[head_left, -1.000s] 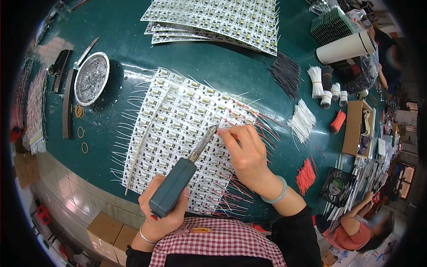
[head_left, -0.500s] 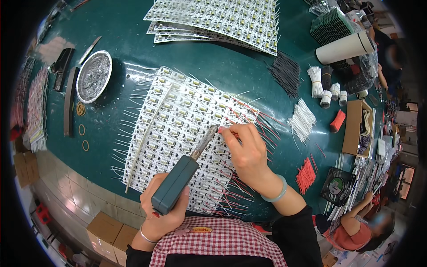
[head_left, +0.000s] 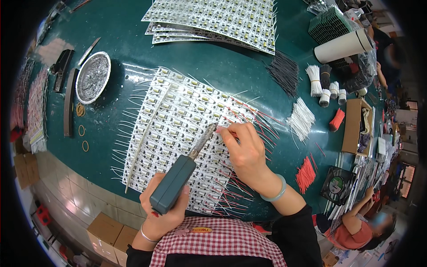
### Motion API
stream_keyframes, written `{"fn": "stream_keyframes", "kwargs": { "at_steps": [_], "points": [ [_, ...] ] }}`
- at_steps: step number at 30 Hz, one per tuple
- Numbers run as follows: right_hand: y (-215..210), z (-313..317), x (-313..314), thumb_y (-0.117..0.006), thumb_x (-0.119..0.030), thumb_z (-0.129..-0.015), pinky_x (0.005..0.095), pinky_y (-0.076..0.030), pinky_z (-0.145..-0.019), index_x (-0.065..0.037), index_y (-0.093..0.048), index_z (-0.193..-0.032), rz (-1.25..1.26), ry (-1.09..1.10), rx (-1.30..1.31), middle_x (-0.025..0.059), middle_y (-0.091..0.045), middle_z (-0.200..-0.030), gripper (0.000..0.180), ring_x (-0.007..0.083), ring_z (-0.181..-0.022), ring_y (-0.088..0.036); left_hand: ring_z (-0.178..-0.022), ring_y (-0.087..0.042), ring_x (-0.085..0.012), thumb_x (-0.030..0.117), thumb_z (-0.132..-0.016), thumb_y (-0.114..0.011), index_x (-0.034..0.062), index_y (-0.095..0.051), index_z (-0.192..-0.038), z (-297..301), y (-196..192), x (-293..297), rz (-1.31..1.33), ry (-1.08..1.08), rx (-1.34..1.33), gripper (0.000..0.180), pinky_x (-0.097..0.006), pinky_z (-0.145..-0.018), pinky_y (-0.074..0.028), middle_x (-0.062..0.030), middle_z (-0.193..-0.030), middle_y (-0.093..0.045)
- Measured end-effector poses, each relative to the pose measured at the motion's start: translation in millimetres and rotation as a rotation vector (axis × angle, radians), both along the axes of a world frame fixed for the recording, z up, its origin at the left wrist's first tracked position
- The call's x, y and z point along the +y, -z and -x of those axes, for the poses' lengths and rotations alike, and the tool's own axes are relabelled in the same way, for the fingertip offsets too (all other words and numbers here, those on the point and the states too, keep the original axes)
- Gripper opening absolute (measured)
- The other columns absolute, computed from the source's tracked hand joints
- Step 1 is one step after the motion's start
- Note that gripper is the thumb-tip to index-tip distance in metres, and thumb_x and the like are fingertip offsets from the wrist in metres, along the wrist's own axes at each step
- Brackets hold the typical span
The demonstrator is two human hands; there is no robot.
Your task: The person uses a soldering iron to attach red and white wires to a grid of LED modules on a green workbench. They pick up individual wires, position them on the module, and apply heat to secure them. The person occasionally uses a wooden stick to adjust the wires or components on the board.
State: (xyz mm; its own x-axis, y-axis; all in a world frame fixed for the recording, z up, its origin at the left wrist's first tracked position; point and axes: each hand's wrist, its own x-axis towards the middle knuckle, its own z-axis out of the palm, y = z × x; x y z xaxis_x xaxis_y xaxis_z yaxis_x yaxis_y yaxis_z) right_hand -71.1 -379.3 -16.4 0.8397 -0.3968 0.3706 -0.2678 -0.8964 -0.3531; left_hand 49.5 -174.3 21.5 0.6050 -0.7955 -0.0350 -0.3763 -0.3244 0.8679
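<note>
My left hand (head_left: 161, 202) is wrapped round the dark green, boxy handle of a soldering iron (head_left: 173, 184). Its metal tip slants up and to the right over a panel of white circuit boards (head_left: 178, 115). Just beside that tip, my right hand (head_left: 245, 149) has thumb and forefinger pinched together on what looks like a thin wire, mostly hidden by the fingers. Red wires (head_left: 240, 115) stick out along the panel's right side, white ones along its left. A pale thin strip (head_left: 149, 138) lies lengthwise across the panel's left part.
More board panels (head_left: 213, 22) are stacked at the far side. Black wires (head_left: 283, 73), white wires (head_left: 301, 119) and red wires (head_left: 305, 175) lie in piles to the right. Left are a bowl of grey solder scraps (head_left: 108, 80) and rubber bands (head_left: 81, 130). Another person (head_left: 356, 229) sits at right.
The soldering iron's tip and my right fingertips have barely shifted and stay close together over the panel. The whole view has slid very slightly.
</note>
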Motion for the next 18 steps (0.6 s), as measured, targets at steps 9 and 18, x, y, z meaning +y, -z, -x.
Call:
{"fn": "stream_keyframes", "kwargs": {
  "at_steps": [9,18],
  "points": [
    [0.5,-1.3,0.9,-0.066,0.002,-0.071,0.0342,-0.049,-0.066,0.003,-0.066,-0.102,0.001,0.01,-0.026,0.0098,-0.058,-0.093,0.03,0.0252,-0.082,-0.056,-0.078,-0.068,-0.0278,-0.005,-0.072,-0.074,-0.0065,-0.07,-0.096,-0.1,-4.5,5.0,0.01,-0.029,0.03,0.024,-0.034,-0.072,-0.054,-0.0167,-0.092,-0.069],
    [6.2,0.8,-2.2,-0.065,0.004,-0.071,0.0345,-0.048,-0.066,0.002,-0.065,-0.1,-0.064,0.01,-0.066,0.0104,-0.058,-0.094,0.029,0.0262,-0.083,-0.056,-0.079,-0.067,-0.0246,-0.004,-0.076,-0.074,-0.0059,-0.069,-0.097,1.7,-0.4,-0.8,0.043,-0.035,0.066,0.022,-0.034,-0.072,-0.053,-0.0157,-0.093,-0.069]
  ]
}}
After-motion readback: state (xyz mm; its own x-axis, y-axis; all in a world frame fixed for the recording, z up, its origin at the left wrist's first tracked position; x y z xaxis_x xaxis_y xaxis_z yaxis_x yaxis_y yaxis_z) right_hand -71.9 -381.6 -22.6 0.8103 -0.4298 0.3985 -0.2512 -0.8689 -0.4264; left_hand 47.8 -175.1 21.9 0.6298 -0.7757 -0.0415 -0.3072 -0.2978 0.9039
